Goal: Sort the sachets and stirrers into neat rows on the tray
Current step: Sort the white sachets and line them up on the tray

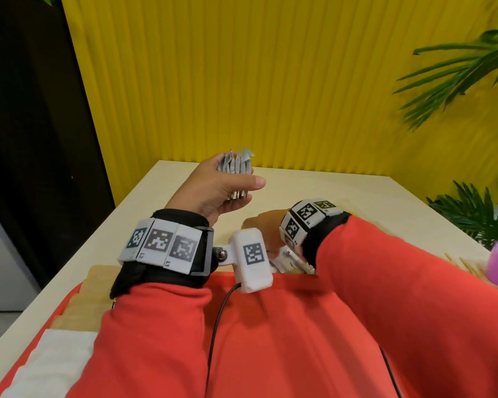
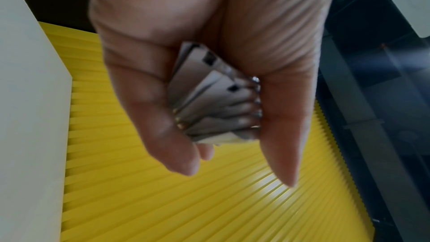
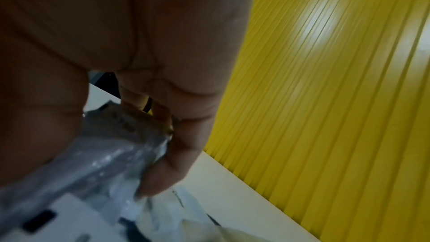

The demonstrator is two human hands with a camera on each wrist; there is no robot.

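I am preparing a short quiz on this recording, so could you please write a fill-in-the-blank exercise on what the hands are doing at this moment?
1. The left hand holds a stack of sachets raised ____ the table.
2. The wall behind the table is ____.
3. In the right wrist view, the right hand grips a crinkly, clear ____ wrapper.
4. Both sleeves are ____.

Missing words: above; yellow; plastic; red

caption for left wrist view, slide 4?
Left hand grips a fanned stack of grey sachets above the yellow ribbed wall.
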